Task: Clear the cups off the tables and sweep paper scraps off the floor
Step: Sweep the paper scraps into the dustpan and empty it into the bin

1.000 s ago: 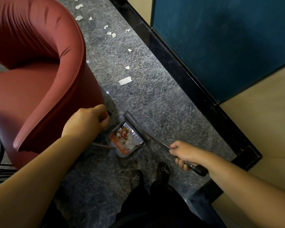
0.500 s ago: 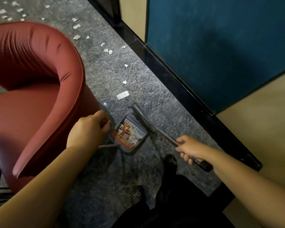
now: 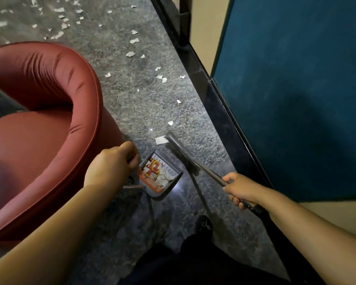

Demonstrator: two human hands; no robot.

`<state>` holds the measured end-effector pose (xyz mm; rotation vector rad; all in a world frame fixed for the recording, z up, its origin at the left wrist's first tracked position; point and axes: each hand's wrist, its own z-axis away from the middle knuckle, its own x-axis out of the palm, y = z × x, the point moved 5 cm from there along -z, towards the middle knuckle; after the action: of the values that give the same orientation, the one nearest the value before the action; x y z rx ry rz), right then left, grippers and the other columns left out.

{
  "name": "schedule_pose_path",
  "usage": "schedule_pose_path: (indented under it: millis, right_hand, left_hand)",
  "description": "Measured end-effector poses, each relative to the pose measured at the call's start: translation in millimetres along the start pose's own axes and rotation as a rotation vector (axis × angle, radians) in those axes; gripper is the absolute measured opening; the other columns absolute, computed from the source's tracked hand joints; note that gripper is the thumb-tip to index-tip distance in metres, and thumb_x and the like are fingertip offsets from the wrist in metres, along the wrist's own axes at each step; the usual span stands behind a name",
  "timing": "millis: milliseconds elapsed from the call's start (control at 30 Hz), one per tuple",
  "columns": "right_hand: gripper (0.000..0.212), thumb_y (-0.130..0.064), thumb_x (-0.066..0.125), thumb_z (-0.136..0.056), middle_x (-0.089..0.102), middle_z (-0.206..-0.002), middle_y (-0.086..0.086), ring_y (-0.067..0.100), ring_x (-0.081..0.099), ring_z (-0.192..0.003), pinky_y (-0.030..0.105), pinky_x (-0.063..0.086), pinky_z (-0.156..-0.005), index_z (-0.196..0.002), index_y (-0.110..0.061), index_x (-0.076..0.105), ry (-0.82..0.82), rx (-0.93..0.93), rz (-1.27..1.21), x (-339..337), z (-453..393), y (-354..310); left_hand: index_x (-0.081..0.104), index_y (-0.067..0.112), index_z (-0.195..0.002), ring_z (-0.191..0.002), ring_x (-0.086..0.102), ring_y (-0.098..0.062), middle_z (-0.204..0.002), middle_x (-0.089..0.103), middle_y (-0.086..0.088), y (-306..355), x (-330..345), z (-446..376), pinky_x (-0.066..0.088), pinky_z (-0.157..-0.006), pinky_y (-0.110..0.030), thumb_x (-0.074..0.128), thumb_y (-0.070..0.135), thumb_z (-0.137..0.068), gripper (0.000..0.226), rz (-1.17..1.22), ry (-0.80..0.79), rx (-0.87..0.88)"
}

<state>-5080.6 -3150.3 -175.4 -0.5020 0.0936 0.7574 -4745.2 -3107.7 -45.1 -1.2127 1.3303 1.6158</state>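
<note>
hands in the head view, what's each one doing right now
Left hand: closed around the dustpan handle.
Right hand: closed around the broom handle.

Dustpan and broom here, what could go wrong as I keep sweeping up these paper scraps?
1. The dustpan, held by the left hand, already carries scraps and looks tilted; tipping it further could spill them.
2. The broom head sits right beside the large scrap; a quick stroke by the right hand might flick it past the pan.
3. Scraps lie close to the red armchair; some could slide beneath it.
</note>
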Motion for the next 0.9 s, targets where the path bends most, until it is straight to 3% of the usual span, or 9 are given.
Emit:
schedule_pose_path:
  millis: [100, 267, 500, 633, 833, 900]
  right_hand:
    - [0.018, -0.011, 0.049, -0.094, 0.048, -0.062, 0.009, 0.010, 0.040, -0.032, 0.019, 0.034, -0.038, -0.092, -0.029, 0.048, -0.017, -0.025, 0.035, -29.2, -26.2, -28.7]
    - [0.024, -0.013, 0.050, -0.093, 0.049, -0.061, 0.008, 0.011, 0.041, -0.035, 0.020, 0.035, -0.039, -0.114, -0.025, 0.047, -0.041, -0.023, 0.048, -58.6, -69.8, -75.9]
    - [0.029, -0.008, 0.048, -0.094, 0.045, -0.058, 0.010, 0.012, 0.037, -0.033, 0.018, 0.032, -0.038, -0.118, -0.024, 0.043, -0.024, -0.049, 0.055, -88.0, -118.7, -147.3]
    - [0.020, -0.006, 0.048, -0.093, 0.044, -0.057, 0.011, 0.013, 0.037, -0.033, 0.018, 0.032, -0.038, -0.111, -0.017, 0.048, -0.016, -0.077, 0.122, -105.7, -139.9, -185.8]
    - [0.031, -0.002, 0.046, -0.092, 0.042, -0.061, 0.012, 0.017, 0.036, -0.043, 0.021, 0.031, -0.040, -0.123, -0.004, 0.045, -0.054, -0.106, 0.263, -136.6, -186.8, -254.0]
    - [0.027, -0.001, 0.045, -0.092, 0.042, -0.060, 0.011, 0.017, 0.036, -0.043, 0.021, 0.031, -0.040, -0.119, -0.004, 0.046, -0.091, -0.102, 0.328, -146.2, -207.2, -280.3]
  left_hand:
    - [0.060, 0.021, -0.089, -0.068, 0.064, -0.036, -0.074, 0.068, -0.008, 11.0, 0.7, -26.5, 0.053, -0.056, -0.044, 0.066, 0.033, -0.086, 0.014, -0.008, 0.014, -0.042]
    - [0.057, 0.023, -0.088, -0.071, 0.064, -0.035, -0.075, 0.068, -0.005, 11.5, 1.6, -72.4, 0.052, -0.057, -0.042, 0.064, 0.036, -0.086, 0.015, 0.020, 0.005, -0.149]
    - [0.055, 0.022, -0.087, -0.068, 0.063, -0.036, -0.070, 0.067, -0.007, 2.1, 11.4, -133.4, 0.053, -0.058, -0.043, 0.066, 0.032, -0.085, 0.015, 0.056, -0.009, -0.237]
    - [0.055, 0.024, -0.088, -0.070, 0.064, -0.034, -0.070, 0.067, -0.005, -5.0, 12.6, -159.2, 0.054, -0.061, -0.043, 0.066, 0.033, -0.085, 0.014, 0.078, -0.014, -0.276]
    - [0.055, 0.025, -0.089, -0.070, 0.064, -0.033, -0.072, 0.068, -0.004, -11.5, 19.0, -195.4, 0.054, -0.062, -0.043, 0.065, 0.035, -0.087, 0.014, 0.077, -0.025, -0.407]
    - [0.056, 0.023, -0.089, -0.070, 0.063, -0.035, -0.073, 0.067, -0.007, -10.2, 23.8, -205.0, 0.054, -0.062, -0.045, 0.064, 0.034, -0.088, 0.014, 0.073, -0.040, -0.461]
